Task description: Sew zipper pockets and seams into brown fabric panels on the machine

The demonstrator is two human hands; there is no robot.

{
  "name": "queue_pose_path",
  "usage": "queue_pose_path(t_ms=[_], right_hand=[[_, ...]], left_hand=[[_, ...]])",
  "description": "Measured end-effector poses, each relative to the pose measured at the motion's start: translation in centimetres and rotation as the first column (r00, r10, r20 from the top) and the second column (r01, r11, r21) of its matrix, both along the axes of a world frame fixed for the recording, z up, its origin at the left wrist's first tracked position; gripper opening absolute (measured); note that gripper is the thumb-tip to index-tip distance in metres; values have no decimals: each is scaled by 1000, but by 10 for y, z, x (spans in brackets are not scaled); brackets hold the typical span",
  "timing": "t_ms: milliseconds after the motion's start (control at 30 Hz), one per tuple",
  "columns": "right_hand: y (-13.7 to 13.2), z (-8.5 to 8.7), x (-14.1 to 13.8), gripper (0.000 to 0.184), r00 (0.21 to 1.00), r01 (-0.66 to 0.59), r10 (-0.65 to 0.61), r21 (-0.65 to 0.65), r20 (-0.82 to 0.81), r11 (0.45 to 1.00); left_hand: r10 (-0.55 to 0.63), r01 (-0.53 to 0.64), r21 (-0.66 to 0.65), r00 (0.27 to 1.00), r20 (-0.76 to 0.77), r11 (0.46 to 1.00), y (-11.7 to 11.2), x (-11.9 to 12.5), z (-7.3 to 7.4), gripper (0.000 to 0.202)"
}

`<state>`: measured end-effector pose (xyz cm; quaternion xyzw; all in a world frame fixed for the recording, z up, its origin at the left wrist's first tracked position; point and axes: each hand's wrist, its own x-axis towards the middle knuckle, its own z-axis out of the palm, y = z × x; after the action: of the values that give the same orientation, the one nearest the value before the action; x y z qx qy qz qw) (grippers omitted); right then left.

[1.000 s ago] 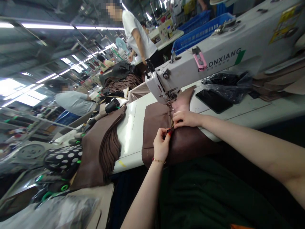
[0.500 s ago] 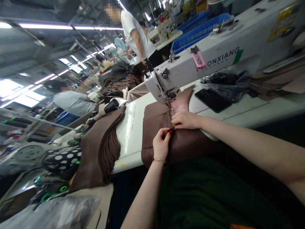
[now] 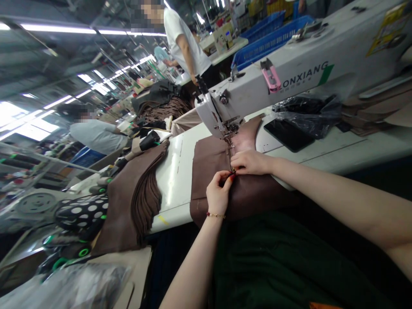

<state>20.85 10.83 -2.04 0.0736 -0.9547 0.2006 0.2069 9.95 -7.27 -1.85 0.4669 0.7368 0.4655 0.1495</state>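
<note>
A brown leather-like panel [image 3: 209,165] lies under the needle and presser foot of a white sewing machine [image 3: 214,113], its near part hanging over the table's front edge. My left hand [image 3: 219,189], with a bracelet at the wrist, pinches a dark edge at the seam line just in front of the foot, thumb and forefinger together. Right beside it, my right hand [image 3: 249,162] is closed with its fingertips on the same seam, nearer the needle. A small metallic bit shows between the fingertips; its kind I cannot make out.
Left of the panel lies a stack of brown panels [image 3: 128,193]. A black phone [image 3: 288,134] and a plastic bag [image 3: 305,113] rest beneath the machine arm. Thread cones [image 3: 79,251] stand at the left. Behind are a blue crate [image 3: 264,45] and a standing person [image 3: 185,43].
Both hands stay at the seam in nearly the same pose. The view has shifted slightly. The standing person's far hand in the background has moved a little.
</note>
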Motion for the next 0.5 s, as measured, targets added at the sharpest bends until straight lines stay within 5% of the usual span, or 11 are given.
queue_pose_path(t_ms=[500], right_hand=[[-2,-3,3,14,999,35,-35,-2,-16,999]], left_hand=[[69,-76,-32,982,-173,997,2,8,2,9]])
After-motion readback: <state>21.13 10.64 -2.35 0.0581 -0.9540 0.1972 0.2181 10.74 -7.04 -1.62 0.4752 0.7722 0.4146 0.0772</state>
